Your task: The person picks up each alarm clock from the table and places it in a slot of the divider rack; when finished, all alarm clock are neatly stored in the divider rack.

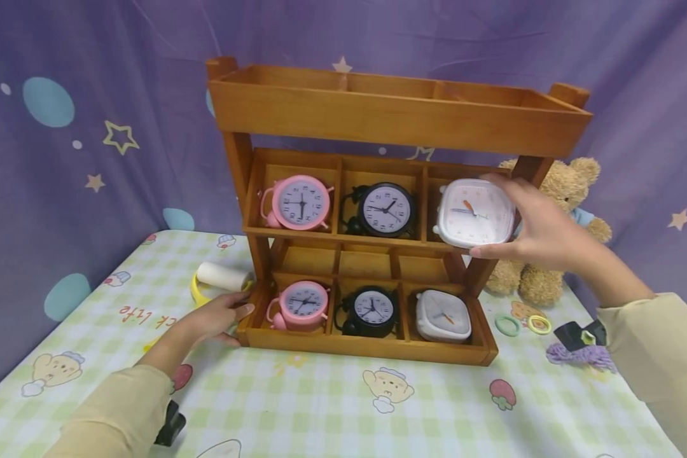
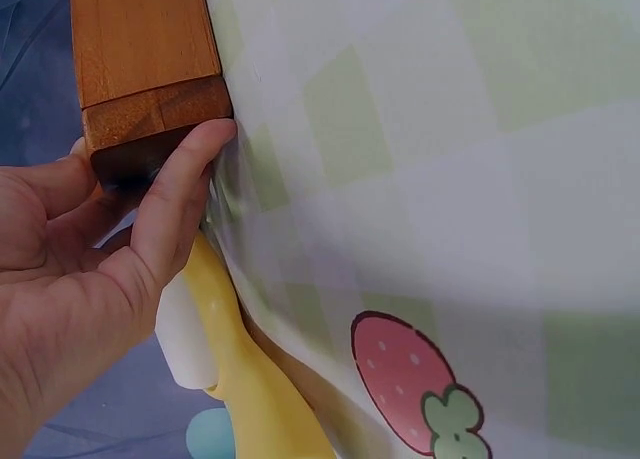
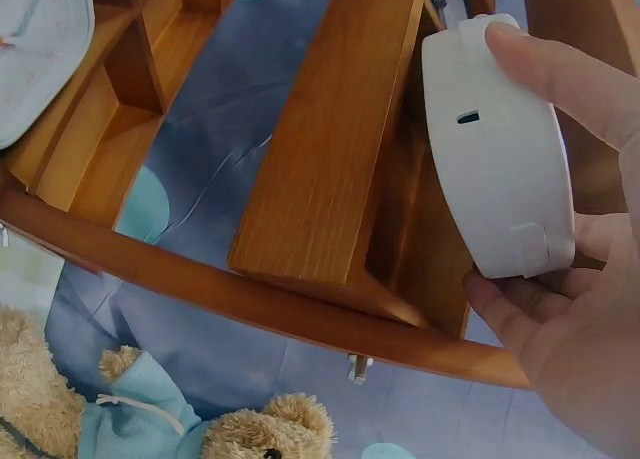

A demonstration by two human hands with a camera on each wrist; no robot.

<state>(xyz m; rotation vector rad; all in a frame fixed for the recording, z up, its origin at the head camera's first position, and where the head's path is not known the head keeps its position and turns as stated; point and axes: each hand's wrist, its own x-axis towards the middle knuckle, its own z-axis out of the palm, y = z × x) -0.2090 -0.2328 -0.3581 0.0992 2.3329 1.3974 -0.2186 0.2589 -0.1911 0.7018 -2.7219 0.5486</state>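
My right hand grips a white alarm clock by its right side, thumb at one edge and fingers at the other. The clock is at the right compartment of the middle tier; its pale side faces the right wrist view. At the lower left end of the wooden shelf, my left hand holds the end piece between thumb and fingers. A pink alarm clock and a black one sit in the other middle compartments. Below are another pink clock, black clock and white clock.
Behind the shelf's right side sits a teddy bear. Hair ties and a purple yarn bundle lie at right. A lint roller with a yellow handle lies left. The shelf's top tray overhangs the middle tier.
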